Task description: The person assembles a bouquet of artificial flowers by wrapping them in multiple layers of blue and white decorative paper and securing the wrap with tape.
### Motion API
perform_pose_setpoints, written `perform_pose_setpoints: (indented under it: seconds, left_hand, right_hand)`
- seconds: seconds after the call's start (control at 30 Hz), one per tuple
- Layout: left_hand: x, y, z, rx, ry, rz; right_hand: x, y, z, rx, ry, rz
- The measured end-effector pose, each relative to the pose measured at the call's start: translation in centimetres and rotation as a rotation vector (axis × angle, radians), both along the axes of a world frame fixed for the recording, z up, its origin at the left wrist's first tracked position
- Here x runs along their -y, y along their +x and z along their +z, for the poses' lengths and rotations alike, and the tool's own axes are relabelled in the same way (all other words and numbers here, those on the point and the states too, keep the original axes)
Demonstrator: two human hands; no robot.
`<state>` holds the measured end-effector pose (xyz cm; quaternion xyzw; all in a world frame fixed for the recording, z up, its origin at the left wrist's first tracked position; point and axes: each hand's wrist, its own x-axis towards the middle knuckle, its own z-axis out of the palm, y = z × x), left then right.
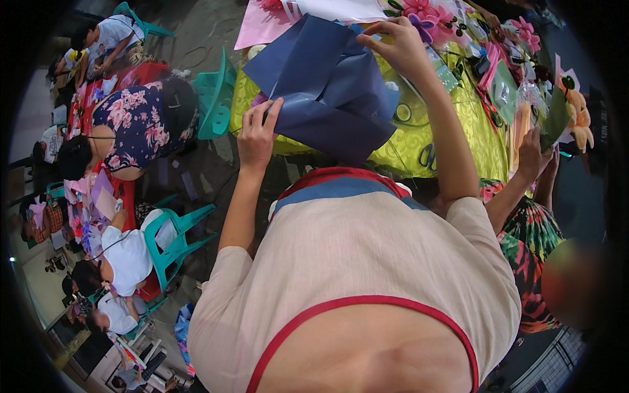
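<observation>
Over yellow cloth (488,147): blue paper (327,82), left edge pinched in left fingers (273,113), top in right fingers (380,27).

Dark grey floor (196,39) | teal plastic chair (211,92), left | red table (124,193), farther left | yellow-clothed table (465,121), ahead

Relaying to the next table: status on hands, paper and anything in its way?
Left hand holding blue paper at left edge. Right hand pinching its upper right. Paper creased. Tape roll and scissors to its right, neither covering it.
</observation>
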<state>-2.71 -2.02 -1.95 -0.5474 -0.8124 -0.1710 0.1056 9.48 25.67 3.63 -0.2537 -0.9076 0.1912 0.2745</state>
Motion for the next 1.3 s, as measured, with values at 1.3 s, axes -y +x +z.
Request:
perform_pose_setpoints:
  seconds: [1.3]
  left_hand:
    - [6.3,0.3,1.9,-0.009,0.195,0.037]
  right_hand:
    - [5.6,0.3,5.7,0.039,-0.810,0.232]
